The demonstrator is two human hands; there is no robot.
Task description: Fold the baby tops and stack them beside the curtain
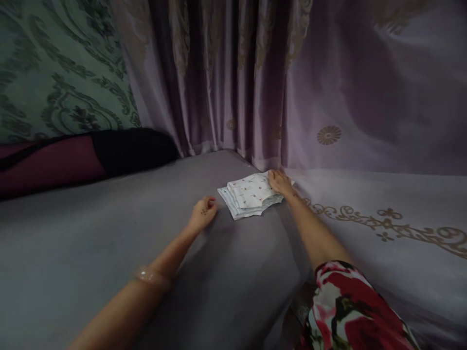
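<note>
A small stack of folded white clothes (251, 191) with a tiny coloured print lies near the corner of the grey-covered bed. My right hand (280, 183) is at the stack's far right edge, its fingers curled over the top folded garment. Its fingertips are partly hidden against the cloth. Just left of the stack, my left hand (204, 213) hovers over or rests on the sheet; I cannot tell which. Its fingers are loosely bent, with a gap by the thumb and nothing visible in them. It is apart from the clothes.
The grey bed sheet (109, 233) spreads under both arms. Purple curtains (226, 97) hang behind the stack and along the right, with a pale embroidered lower band (386, 223). A black and maroon long bundle (134, 150) lies along the patterned green wall (73, 73).
</note>
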